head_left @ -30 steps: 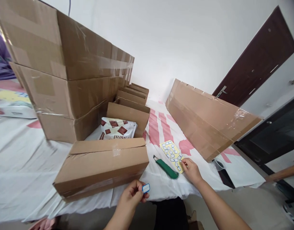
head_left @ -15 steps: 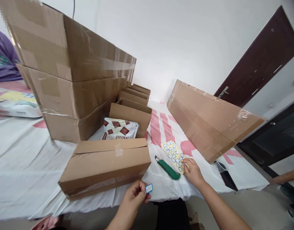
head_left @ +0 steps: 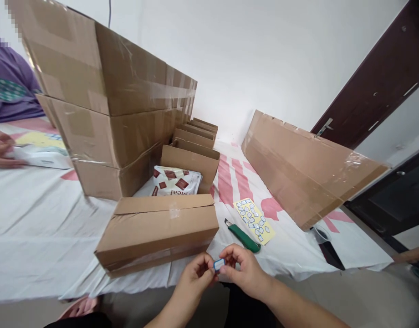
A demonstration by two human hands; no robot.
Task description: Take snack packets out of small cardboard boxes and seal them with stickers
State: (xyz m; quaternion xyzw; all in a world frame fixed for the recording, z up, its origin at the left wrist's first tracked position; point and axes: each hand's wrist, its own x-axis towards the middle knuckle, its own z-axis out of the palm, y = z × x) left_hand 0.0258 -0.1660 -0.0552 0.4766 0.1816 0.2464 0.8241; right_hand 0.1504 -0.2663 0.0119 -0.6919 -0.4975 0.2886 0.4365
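Note:
Between my two hands is a small white label sticker with a blue border (head_left: 219,264). My left hand (head_left: 197,274) pinches its left edge, and my right hand (head_left: 242,269) pinches its right side. Both are just off the table's front edge. Left of them lies a closed, taped cardboard box (head_left: 158,232). A green utility knife (head_left: 244,238) with its blade tip showing rests on the table beyond my right hand. Beside the knife lies a yellow sheet (head_left: 253,220) bearing several similar stickers.
Tall stacked cartons (head_left: 134,86) stand at left. Behind the closed box are printed packets (head_left: 178,181) and several open boxes (head_left: 192,155). A cardboard panel (head_left: 298,168) stands at right, near a clear cup (head_left: 321,234). Another person's hand (head_left: 1,148) touches a white device (head_left: 47,157) at far left.
My right hand has left the yellow sheet and come to the sticker in my left hand. At far left, another person's hand has come into view. The view has shifted slightly.

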